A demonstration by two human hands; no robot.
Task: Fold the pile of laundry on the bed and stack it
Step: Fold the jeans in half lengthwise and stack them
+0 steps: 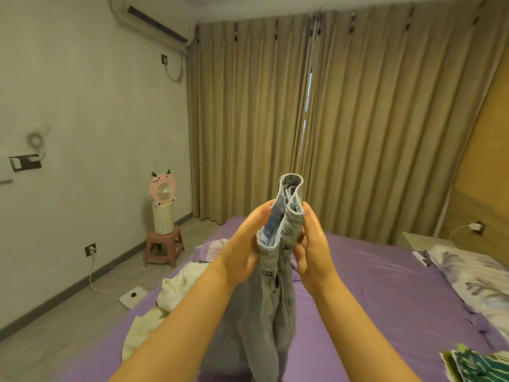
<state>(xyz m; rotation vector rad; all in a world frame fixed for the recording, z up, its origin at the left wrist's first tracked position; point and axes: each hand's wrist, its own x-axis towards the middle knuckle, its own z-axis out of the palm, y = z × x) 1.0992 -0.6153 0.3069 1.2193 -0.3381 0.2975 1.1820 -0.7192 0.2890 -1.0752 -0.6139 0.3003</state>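
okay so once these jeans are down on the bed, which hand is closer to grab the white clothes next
Left, probably. The left hand holds the jeans on the side where the white clothes lie crumpled near the bed's left edge. The right hand would have to reach across the jeans.

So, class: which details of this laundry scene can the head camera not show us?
- Jeans: legs cut off by the bottom edge; length unknown.
- Left hand and right hand: fingertips hidden behind the waistband.
- Green patterned cloth: cut by the corner, blurred.
- White clothes: partly behind the left forearm.
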